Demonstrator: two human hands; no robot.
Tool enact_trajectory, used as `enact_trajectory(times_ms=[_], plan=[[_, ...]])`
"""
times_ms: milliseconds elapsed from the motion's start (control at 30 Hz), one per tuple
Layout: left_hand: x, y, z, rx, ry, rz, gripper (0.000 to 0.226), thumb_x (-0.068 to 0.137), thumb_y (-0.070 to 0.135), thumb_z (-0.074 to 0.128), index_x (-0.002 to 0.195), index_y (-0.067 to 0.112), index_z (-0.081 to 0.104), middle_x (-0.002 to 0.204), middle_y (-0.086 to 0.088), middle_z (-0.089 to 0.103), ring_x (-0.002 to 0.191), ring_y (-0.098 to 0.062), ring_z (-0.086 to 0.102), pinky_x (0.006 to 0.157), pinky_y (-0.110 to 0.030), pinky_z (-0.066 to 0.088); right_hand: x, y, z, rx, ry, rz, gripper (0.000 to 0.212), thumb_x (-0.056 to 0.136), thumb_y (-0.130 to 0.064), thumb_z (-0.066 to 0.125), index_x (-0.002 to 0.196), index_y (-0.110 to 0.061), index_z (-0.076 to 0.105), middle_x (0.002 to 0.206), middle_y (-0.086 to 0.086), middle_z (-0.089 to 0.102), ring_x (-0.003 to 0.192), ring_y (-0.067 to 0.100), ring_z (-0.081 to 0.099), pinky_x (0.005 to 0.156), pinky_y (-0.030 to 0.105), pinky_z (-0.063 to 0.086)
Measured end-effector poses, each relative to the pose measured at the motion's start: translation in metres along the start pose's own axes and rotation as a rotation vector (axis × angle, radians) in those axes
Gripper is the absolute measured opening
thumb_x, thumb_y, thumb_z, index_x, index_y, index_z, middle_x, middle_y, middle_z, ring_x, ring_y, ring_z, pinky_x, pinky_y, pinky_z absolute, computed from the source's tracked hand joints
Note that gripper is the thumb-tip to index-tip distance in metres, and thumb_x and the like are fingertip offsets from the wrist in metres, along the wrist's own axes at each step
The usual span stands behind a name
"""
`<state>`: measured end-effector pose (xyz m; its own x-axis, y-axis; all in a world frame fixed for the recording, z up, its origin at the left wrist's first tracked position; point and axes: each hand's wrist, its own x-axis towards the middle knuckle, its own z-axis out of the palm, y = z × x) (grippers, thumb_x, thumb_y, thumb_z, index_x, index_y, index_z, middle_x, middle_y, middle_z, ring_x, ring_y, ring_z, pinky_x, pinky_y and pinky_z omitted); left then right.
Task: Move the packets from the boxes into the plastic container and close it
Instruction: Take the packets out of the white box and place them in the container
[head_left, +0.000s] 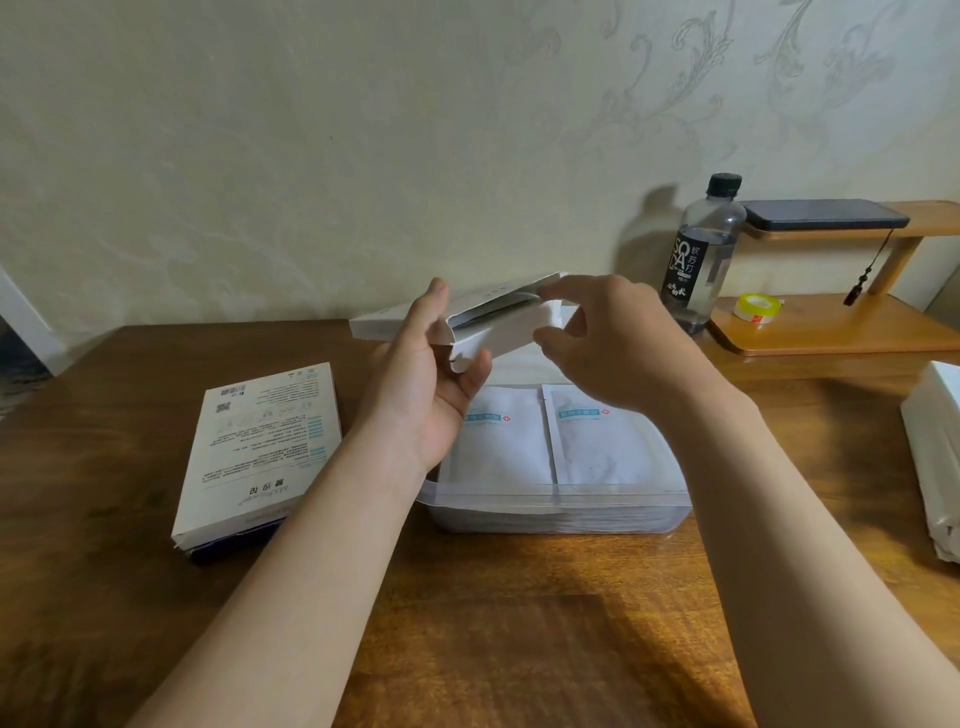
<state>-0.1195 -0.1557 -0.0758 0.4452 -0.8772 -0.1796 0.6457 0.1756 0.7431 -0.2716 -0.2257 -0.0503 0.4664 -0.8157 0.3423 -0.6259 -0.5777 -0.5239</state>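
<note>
So the left hand (441, 379) is palm-up with the thumb over the top and the fingers curled underneath, gripping an opened white box (498, 327) that's held up in the air, tilted, right above the far end of the plastic container (561, 501). The right hand (608, 343) comes in from the other side with bent fingers, and its thumb and fingertips pinch the box's right end. Looks like it's got the cardboard, though the fingers cover that corner, so I can't tell if it's also got a packet. There's a grey sliver showing in the box's open gap, too thin to make out. The container sits open on the bench (519, 623) in the middle, with two white packets (504, 441) side by side on top, partly hidden by both forearms. A second box (260, 441) lies flat to the left, printed side up, with its near corner tucked under the left forearm. Something white and stacked (935, 457) is cut off at the right edge. At the back right are a soda bottle (701, 260), a phone (826, 214) on a wooden shelf (831, 327), and a roll of tape (761, 307).
</note>
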Motion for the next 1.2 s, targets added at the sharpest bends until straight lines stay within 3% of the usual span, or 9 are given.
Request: enact_trajectory(times_ms=[167,367,533,767,833,933,1000,1100,1200], plan=[[0.001,0.000,-0.001,0.029,-0.051,-0.044,0.037,0.091,0.036,0.073,0.117,0.010,0.068,0.112,-0.012,0.071,0.077,-0.019,0.071,0.045,-0.018,0.052,-0.001,-0.001,0.002,-0.073,-0.079,-0.039,0.049,0.093,-0.029,0.059,0.140,-0.036,0.052,0.077,-0.007,0.063,0.084,0.024,0.063,0.079,0.043,0.056],[0.001,0.000,0.000,0.066,-0.073,-0.049,0.034,0.093,0.033,0.071,0.117,0.010,0.068,0.108,-0.010,0.071,0.069,-0.017,0.073,0.044,-0.018,0.050,-0.003,-0.003,0.006,-0.093,-0.130,-0.047,0.030,0.089,-0.017,0.051,0.115,-0.028,0.063,0.063,-0.008,0.050,0.071,0.024,0.052,0.065,0.034,0.047],[-0.002,0.000,0.001,0.093,-0.043,-0.029,0.031,0.093,0.030,0.071,0.114,0.008,0.067,0.106,-0.013,0.069,0.064,-0.016,0.072,0.043,-0.018,0.050,-0.003,-0.006,0.006,-0.031,-0.120,-0.022,0.043,0.091,-0.021,0.052,0.129,-0.038,0.063,0.087,0.002,0.068,0.085,0.027,0.065,0.077,0.042,0.057],[-0.004,0.000,0.001,0.101,-0.021,-0.015,0.037,0.094,0.023,0.070,0.123,0.001,0.065,0.121,-0.023,0.069,0.089,-0.027,0.071,0.046,-0.020,0.052,0.001,-0.001,0.004,-0.024,0.044,-0.131,0.010,0.091,-0.026,0.069,0.098,-0.026,0.075,0.083,-0.002,0.070,0.078,0.022,0.063,0.073,0.043,0.056],[-0.003,0.000,0.002,0.070,-0.014,-0.008,0.036,0.094,0.021,0.069,0.123,0.001,0.064,0.125,-0.024,0.068,0.094,-0.029,0.069,0.047,-0.021,0.053,0.002,0.002,0.001,0.026,0.133,-0.202,0.006,0.089,-0.024,0.072,0.092,-0.026,0.076,0.091,-0.002,0.065,0.081,0.016,0.059,0.076,0.041,0.055],[-0.002,0.001,0.001,0.023,-0.006,0.014,0.037,0.094,0.018,0.068,0.127,0.001,0.063,0.121,-0.022,0.071,0.094,-0.028,0.072,0.050,-0.023,0.055,0.003,0.009,-0.008,0.199,0.224,-0.258,0.006,0.087,-0.025,0.075,0.088,-0.029,0.071,0.118,0.001,0.052,0.110,0.010,0.054,0.098,0.036,0.049],[-0.001,0.001,0.001,-0.011,-0.007,0.033,0.029,0.094,0.016,0.068,0.121,0.004,0.063,0.112,-0.018,0.071,0.088,-0.025,0.071,0.051,-0.024,0.056,0.004,0.009,-0.013,0.465,0.220,-0.260,0.010,0.088,-0.023,0.073,0.084,-0.030,0.066,0.128,0.001,0.056,0.123,0.010,0.055,0.106,0.038,0.045],[0.002,0.001,0.001,-0.021,0.010,0.043,0.016,0.093,0.014,0.069,0.107,0.009,0.063,0.101,-0.013,0.064,0.087,-0.024,0.068,0.051,-0.025,0.056,0.005,0.007,-0.015,0.841,0.318,-0.285,0.013,0.090,-0.012,0.068,0.084,-0.023,0.062,0.101,0.010,0.067,0.102,0.019,0.064,0.090,0.030,0.050],[0.004,-0.001,-0.001,0.002,0.032,0.059,0.014,0.093,0.014,0.070,0.085,0.012,0.059,0.094,-0.011,0.063,0.085,-0.025,0.070,0.052,-0.026,0.056,0.006,0.003,-0.017,1.043,0.499,-0.199,0.015,0.091,-0.013,0.067,0.082,-0.024,0.063,0.076,0.007,0.060,0.076,0.023,0.051,0.070,0.034,0.040]])
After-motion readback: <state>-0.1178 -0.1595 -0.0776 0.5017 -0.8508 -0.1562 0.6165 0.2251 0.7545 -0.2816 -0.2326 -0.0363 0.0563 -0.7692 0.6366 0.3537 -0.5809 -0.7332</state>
